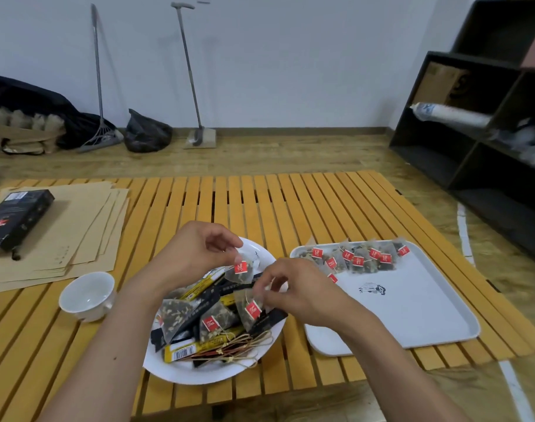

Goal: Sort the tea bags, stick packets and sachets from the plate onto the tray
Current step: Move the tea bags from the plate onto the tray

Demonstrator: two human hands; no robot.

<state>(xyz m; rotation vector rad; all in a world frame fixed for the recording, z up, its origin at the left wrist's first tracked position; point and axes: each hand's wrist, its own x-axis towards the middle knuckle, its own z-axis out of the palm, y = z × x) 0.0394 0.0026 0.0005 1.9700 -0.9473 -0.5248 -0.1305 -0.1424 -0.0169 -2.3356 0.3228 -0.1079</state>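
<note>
A white plate (181, 371) in front of me holds pyramid tea bags with red tags, black and yellow stick packets (181, 351) and tied sachets. My left hand (193, 254) pinches one tea bag (240, 269) by its top, lifted above the plate's far side. My right hand (293, 287) pinches another tea bag (249, 307) over the plate's right part. To the right lies a pale grey tray (412, 315) with a row of several tea bags (359, 258) along its far edge.
A white cup (88, 295) stands left of the plate. Brown paper sheets (86, 233) and a black box (15, 219) lie at the table's far left. A black shelf unit (488, 117) stands at right; brooms and bags lean by the wall.
</note>
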